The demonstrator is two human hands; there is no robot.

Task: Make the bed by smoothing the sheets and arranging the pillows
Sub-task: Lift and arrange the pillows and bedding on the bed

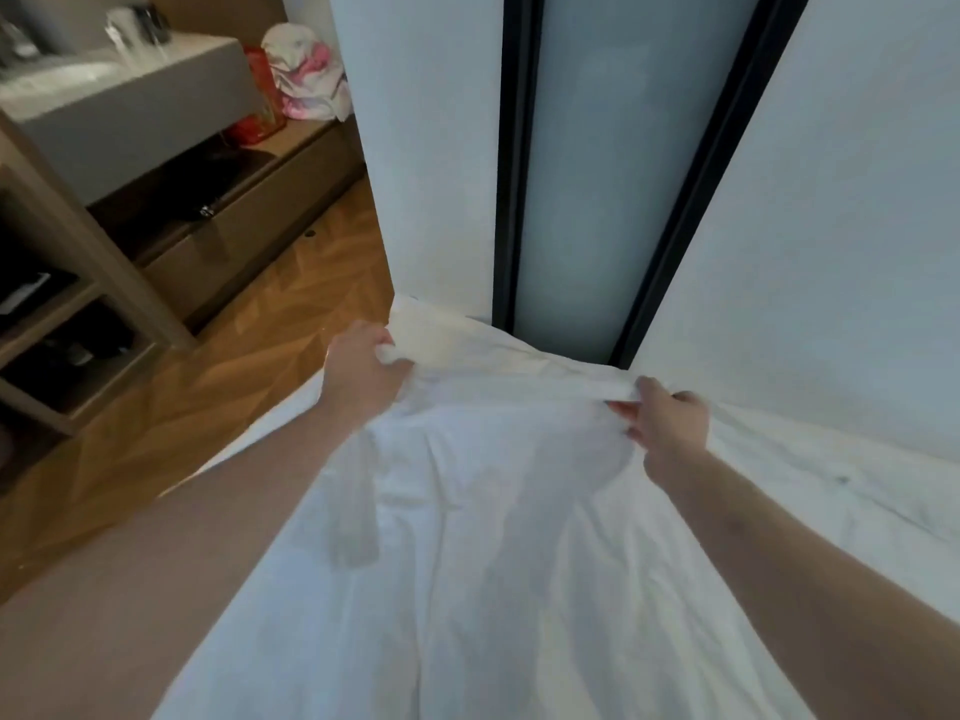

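Both hands were out at full reach near the middle of the frame, each one clamped on the far edge of the white sheet (483,537). The left hand (363,371) had a clenched grip on a bunched corner of the fabric, fist closed around the wad, right where the sheet met the white wall (426,148). The right hand (670,420) was pinching the same edge further right, its fingers (626,410) hooked under the hem with the thumb on top. My guess is the two grips were spaced apart like that so the edge could be pulled taut between them, and you could see the cloth stretched in a ridge from fist to fist. Below that the sheet filled the lower centre of the frame, still creased and draped over the bed, so the smoothing looked far from done. No pillows showed anywhere.

For containers: upper left of the frame had a grey counter (135,90) with a pale basin (57,75) sunk into it, too blurred to tell if anything was in it. Next to it a white and pink plastic bag (306,70) sat stuffed full, contents not readable, with a red package (260,96) just beside it. Open wooden shelves (67,314) at the left edge held dark items I couldn't make out
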